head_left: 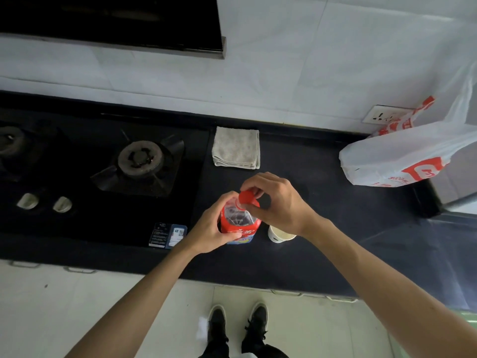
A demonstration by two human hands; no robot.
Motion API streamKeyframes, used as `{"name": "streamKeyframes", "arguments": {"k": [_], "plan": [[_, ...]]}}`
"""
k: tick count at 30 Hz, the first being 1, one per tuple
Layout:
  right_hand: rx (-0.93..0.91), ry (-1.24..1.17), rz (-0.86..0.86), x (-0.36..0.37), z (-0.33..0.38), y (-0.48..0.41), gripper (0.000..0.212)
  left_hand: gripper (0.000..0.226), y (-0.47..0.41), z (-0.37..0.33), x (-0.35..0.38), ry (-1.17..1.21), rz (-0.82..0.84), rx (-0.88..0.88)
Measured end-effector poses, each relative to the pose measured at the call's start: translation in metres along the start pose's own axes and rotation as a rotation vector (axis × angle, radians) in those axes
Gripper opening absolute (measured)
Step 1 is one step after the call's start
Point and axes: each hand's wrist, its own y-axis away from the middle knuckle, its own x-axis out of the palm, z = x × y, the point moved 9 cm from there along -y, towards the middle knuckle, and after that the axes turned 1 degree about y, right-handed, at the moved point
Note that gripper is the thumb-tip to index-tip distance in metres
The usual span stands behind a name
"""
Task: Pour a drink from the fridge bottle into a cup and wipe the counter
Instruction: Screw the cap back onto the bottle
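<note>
Where the clear plastic bottle [238, 223] with the red wrap label stands: upright on the dark tabletop [335, 228], near its front edge, just right of the hob; seen from above.
Red screw cap [246, 197]: at the top of the bottle's neck, slightly tilted; whether it is screwed on or loose cannot be told.
Left hand [216, 226]: fingers and thumb curled round the bottle's shoulder and label, gripping it.
Right hand [278, 200]: over the bottle, thumb and fingertips pinching the cap's rim.
White paper cup [277, 235]: upright on the tabletop just right of the bottle, partly hidden under the right wrist; pale inside, contents not clear.
Folded grey cloth [236, 147]: flat on the tabletop behind the hands, by the back wall, well apart from the bottle.
Black glass gas hob [103, 215]: left of the bottle, set into the tabletop; one round burner [140, 158] with its pan support in full view, another cut by the left edge; two pale knobs [62, 204] at the front; printed stickers [167, 235] on the front right corner.
White plastic carrier bag with red print [402, 156]: lying at the far right of the tabletop, against the wall.
White wall socket [382, 115]: on the tiled wall behind the bag, partly covered by it.
Black range hood [111, 21]: upper left, above the hob.
Floor: pale tiles; two black shoes [237, 324] below the tabletop's edge, between the forearms.
</note>
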Motion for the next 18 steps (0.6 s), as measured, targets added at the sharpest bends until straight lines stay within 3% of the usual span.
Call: {"name": "streamKeyframes", "arguments": {"k": [9,18], "plan": [[-0.127,0.121,0.244,0.011,0.011,-0.010,0.023,0.094,0.000,0.013,0.003,-0.009,0.018,-0.035],[-0.391,0.438,0.475,0.026,0.036,-0.019,0.028,0.095,-0.001,0.003,-0.002,-0.007,-0.022,-0.001]]}}
